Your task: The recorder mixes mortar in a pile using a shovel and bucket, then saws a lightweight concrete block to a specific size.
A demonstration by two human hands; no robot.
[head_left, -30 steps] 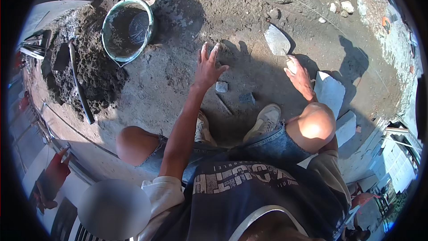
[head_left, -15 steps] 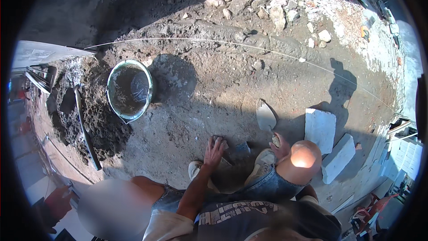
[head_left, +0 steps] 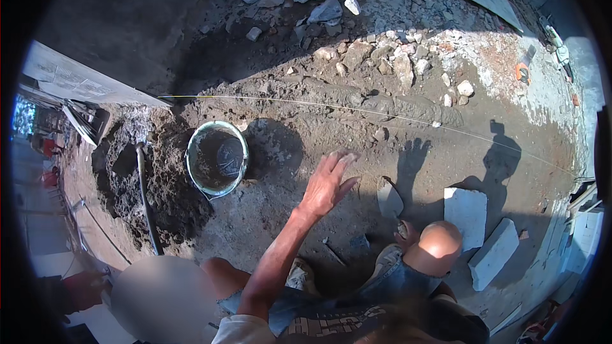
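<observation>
My left hand [head_left: 328, 185] is raised over the dirt, right of a pale green bucket [head_left: 218, 158] with grey residue inside, its fingers apart and nothing visible in them. Low beside my right knee, my right hand [head_left: 406, 234] grips the handle of a trowel [head_left: 389, 199], whose flat blade lies on or just over the ground. A dark blue-grey fragment [head_left: 359, 242] and a thin stick [head_left: 333, 255] lie near my shoes. Two white blocks [head_left: 465, 216] [head_left: 494, 251] rest to the right of my knee.
A taut string [head_left: 306, 103] crosses above a ridge of grey mortar [head_left: 408, 111], with rubble [head_left: 357, 57] beyond. A long-handled tool [head_left: 150, 216] lies on a dark mound at left. An orange-handled tool [head_left: 523, 71] is at upper right. Another person's hand [head_left: 89, 286] shows at lower left.
My left hand has risen from a small grey stone, which is no longer visible in its spot. The view has tilted forward, showing more rubble.
</observation>
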